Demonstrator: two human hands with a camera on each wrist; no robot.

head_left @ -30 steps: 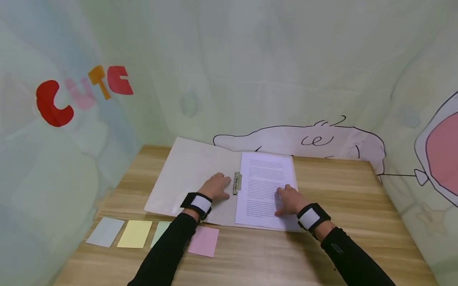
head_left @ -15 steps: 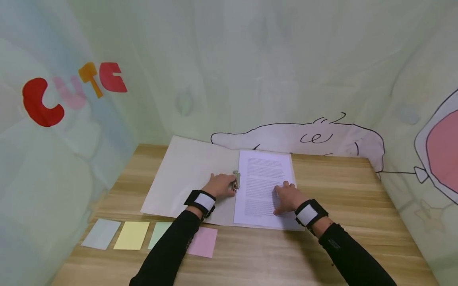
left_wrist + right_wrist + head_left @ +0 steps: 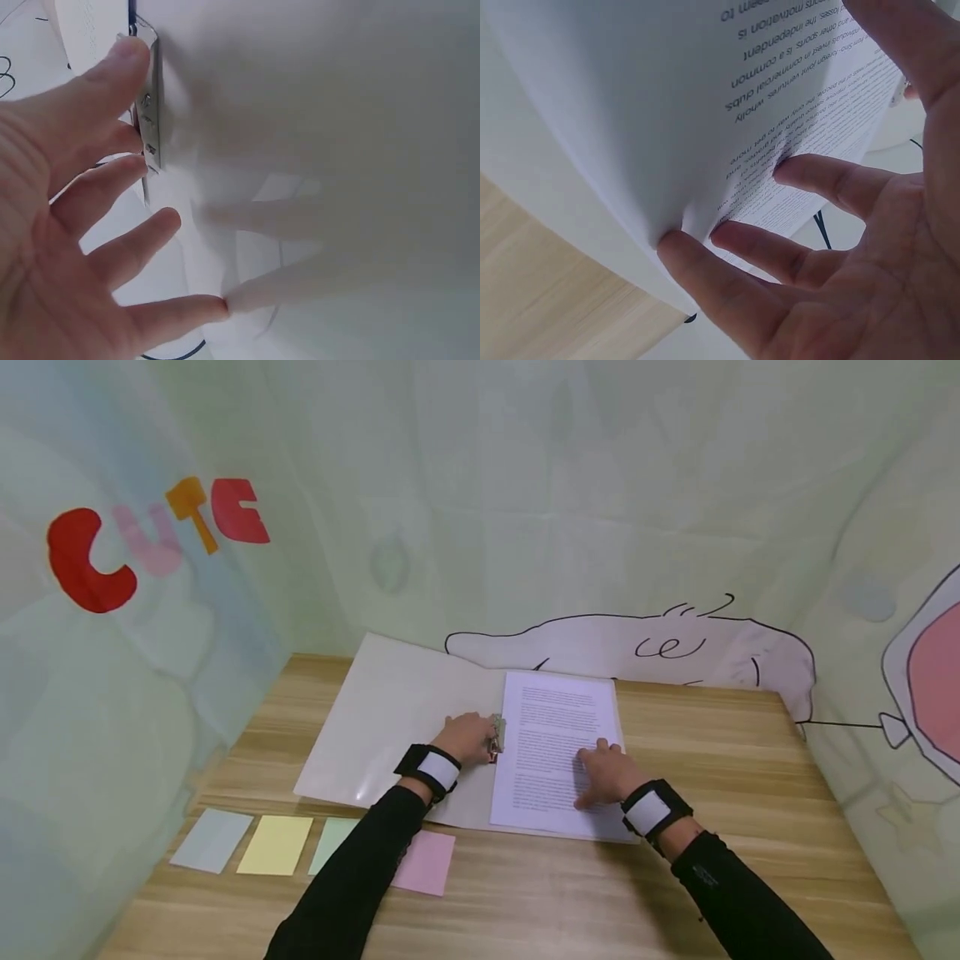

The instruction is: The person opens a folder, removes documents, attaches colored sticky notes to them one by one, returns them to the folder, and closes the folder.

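Note:
A white folder (image 3: pixel 397 718) lies open on the wooden table, with a printed stack of paper (image 3: pixel 551 735) on its right half. By the folder's fold is a metal clip (image 3: pixel 150 112), at the left edge of the paper. My left hand (image 3: pixel 467 737) pinches this clip between thumb and forefinger; the other fingers (image 3: pixel 139 244) are spread above the white cover. My right hand (image 3: pixel 609 774) rests its spread fingertips on the right part of the printed page, pressing small dents into the sheet in the right wrist view.
In front of the folder lie a grey sticky note (image 3: pixel 212 841), a yellow one (image 3: pixel 276 845), a green one (image 3: pixel 330 842) and a pink one (image 3: pixel 425 862), the last two partly behind the left sleeve. A printed cloth wall (image 3: pixel 525 527) borders the table (image 3: pixel 712 752).
My left hand has moved right, from the bare cover onto the metal clip, and now holds it. The right hand has stayed on the paper. The head view has shifted slightly.

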